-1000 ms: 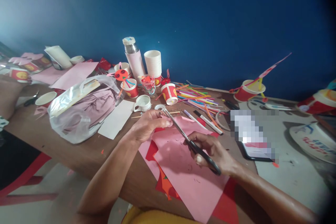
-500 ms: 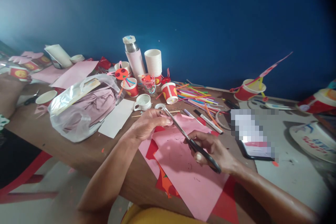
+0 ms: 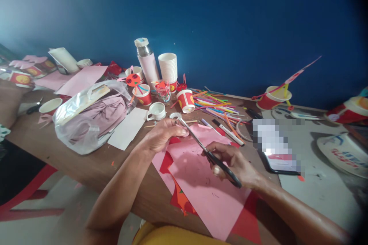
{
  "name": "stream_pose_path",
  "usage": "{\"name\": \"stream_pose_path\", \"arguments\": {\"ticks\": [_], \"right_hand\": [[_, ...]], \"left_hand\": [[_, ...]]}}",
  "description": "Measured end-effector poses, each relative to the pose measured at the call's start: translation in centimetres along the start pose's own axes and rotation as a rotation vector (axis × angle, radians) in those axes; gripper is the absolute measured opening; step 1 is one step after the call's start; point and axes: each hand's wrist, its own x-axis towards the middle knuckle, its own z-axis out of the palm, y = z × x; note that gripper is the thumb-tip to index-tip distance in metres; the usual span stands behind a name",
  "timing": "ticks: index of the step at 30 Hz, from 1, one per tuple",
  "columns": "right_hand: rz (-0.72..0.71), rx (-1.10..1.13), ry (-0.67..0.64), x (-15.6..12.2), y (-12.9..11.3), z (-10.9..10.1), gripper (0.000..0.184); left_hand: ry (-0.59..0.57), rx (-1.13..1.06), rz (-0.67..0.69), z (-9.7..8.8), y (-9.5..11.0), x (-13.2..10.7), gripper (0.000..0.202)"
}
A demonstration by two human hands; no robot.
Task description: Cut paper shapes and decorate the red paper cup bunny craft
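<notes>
My right hand (image 3: 234,161) grips a pair of scissors (image 3: 222,166) by its black handles, the metal blades pointing away to the upper left. At the blade tips, my left hand (image 3: 162,134) is closed with thumb and fingers pinched; whatever sits between them is too small or hidden to make out. Beneath both hands lies a pink paper sheet (image 3: 207,187), overlapping red paper (image 3: 248,220) and an orange cut-out scrap (image 3: 181,199). A white mug (image 3: 156,111) and a roll of tape (image 3: 175,116) stand just beyond my left hand.
Left are a plastic bag (image 3: 94,122) and white card (image 3: 128,128). Behind stand a flask (image 3: 148,67), stacked paper cups (image 3: 168,69) and colourful sticks (image 3: 215,103). A phone (image 3: 283,170) lies right, near a decorated cup (image 3: 270,99). Another person's arm (image 3: 10,101) shows far left.
Hardly anything differs. Both hands and the scissors keep almost the same place; the other person's hand at the far left has shifted slightly.
</notes>
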Motion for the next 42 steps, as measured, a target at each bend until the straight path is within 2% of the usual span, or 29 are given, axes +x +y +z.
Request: {"name": "stream_pose_path", "arguments": {"ticks": [18,28,42], "right_hand": [[0.022,0.018,0.011,0.05,0.22,-0.04,0.028],[0.042,0.030,0.019,0.04,0.09,0.00,0.027],[0.046,0.044,0.016,-0.07,0.24,-0.02,0.028]], "left_hand": [[0.027,0.050,0.017,-0.36,-0.09,0.11,0.016],[0.086,0.142,0.040,-0.08,0.14,-0.04,0.014],[0.086,0.121,0.035,-0.14,0.08,-0.07,0.014]]}}
